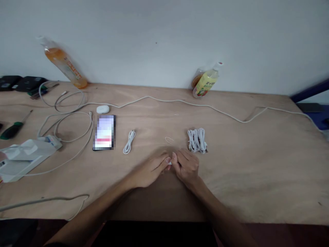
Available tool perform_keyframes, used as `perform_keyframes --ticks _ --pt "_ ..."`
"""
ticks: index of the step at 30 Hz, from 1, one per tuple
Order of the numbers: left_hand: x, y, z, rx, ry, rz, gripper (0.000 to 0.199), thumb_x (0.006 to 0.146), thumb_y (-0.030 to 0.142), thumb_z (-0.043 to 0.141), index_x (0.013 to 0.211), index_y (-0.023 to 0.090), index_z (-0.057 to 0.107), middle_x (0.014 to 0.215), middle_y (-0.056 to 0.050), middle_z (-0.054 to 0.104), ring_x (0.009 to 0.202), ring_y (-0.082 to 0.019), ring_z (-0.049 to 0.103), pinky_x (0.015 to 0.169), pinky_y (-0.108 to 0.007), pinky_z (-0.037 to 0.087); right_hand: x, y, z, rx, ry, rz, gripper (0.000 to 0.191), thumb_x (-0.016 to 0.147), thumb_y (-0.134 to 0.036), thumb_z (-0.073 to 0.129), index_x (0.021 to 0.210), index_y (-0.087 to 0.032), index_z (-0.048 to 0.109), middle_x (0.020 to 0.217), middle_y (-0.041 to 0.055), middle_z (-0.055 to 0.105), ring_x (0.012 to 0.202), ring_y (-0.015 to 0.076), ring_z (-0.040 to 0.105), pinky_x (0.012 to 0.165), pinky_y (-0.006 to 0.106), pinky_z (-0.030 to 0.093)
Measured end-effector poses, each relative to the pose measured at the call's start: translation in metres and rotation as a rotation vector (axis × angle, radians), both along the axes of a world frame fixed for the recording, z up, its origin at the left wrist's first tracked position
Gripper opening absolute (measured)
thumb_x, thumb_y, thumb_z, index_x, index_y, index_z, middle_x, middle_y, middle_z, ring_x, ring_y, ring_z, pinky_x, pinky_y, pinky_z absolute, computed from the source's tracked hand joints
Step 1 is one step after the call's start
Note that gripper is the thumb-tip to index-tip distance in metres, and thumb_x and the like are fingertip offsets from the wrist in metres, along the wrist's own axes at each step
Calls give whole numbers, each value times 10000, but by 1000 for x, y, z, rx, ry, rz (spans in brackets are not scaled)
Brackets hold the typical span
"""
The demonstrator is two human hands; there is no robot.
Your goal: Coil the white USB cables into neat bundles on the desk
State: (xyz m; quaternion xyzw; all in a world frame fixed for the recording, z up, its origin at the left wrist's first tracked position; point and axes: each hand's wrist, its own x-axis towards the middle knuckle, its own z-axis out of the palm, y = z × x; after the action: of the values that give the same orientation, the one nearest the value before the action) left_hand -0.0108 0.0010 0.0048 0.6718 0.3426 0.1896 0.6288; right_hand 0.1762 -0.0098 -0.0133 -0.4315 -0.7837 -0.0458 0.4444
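Observation:
My left hand (153, 168) and my right hand (187, 165) meet over the middle of the table, both with curled fingers. A small white piece (170, 163) shows between my thumbs; the rest of it is hidden in my hands, so its kind cannot be told. Just beyond them lies a thin, bent white tie (168, 139). Several white cables (196, 140), each folded into a bundle, lie side by side past my right hand. Off to the left is a single bundled white cable (129, 141).
Left of the single cable are a phone (104, 133) and a white earbud case (102, 109). A long white cord (180, 100) crosses the table. A screwdriver (12, 130) and white box (28, 159) lie far left. Bottles (65, 65) (207, 82) stand by the wall.

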Motion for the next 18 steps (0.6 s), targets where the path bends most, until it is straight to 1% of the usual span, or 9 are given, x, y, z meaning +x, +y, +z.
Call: perform_keyframes --ticks 2,4,7,9,12,14,18 --pt "1 -1 -3 -91 -3 5 547 1138 644 292 842 232 495 793 8 504 750 -178 473 788 -339 449 1 2 -1 18 -16 2 438 1076 -85 519 674 -261 508 575 -20 492 568 176 452 578 355 349" --pt "3 -3 -7 -141 -8 38 560 1115 693 322 818 238 456 763 22 462 724 -169 425 740 -331 417 2 3 -2 19 -28 -10 420 1066 -80 528 685 -256 531 587 -14 502 580 184 453 582 362 345" --pt "5 -7 -8 -192 -23 72 572 1087 744 339 841 243 463 736 29 440 697 -168 397 673 -324 388 3 3 -2 19 -52 4 359 1059 -104 551 730 -245 580 651 17 574 639 200 496 613 365 377" --pt "5 -8 -7 -229 -44 65 566 1082 752 348 854 246 463 710 42 411 661 -161 362 633 -319 365 4 3 -2 30 -78 43 356 1054 -118 565 723 -250 572 648 17 571 648 205 493 615 371 371" --pt "5 -7 -3 -275 -80 53 547 1080 739 387 862 245 468 727 44 419 661 -155 361 632 -315 370 6 5 -2 37 -91 86 398 1042 -109 584 679 -261 524 587 -13 495 602 196 440 579 383 302" --pt "5 -5 -2 -272 -94 45 538 1083 726 399 866 241 482 751 34 449 686 -158 397 654 -316 394 7 6 -2 37 -72 91 414 1039 -80 571 673 -263 508 576 -24 477 581 185 424 574 382 297" --pt "3 -2 -2 -145 -77 52 513 1090 682 447 861 228 516 832 8 504 756 -164 490 754 -332 442 9 9 -2 28 -45 89 428 1030 -16 532 679 -260 500 573 -31 495 572 173 441 579 365 335"
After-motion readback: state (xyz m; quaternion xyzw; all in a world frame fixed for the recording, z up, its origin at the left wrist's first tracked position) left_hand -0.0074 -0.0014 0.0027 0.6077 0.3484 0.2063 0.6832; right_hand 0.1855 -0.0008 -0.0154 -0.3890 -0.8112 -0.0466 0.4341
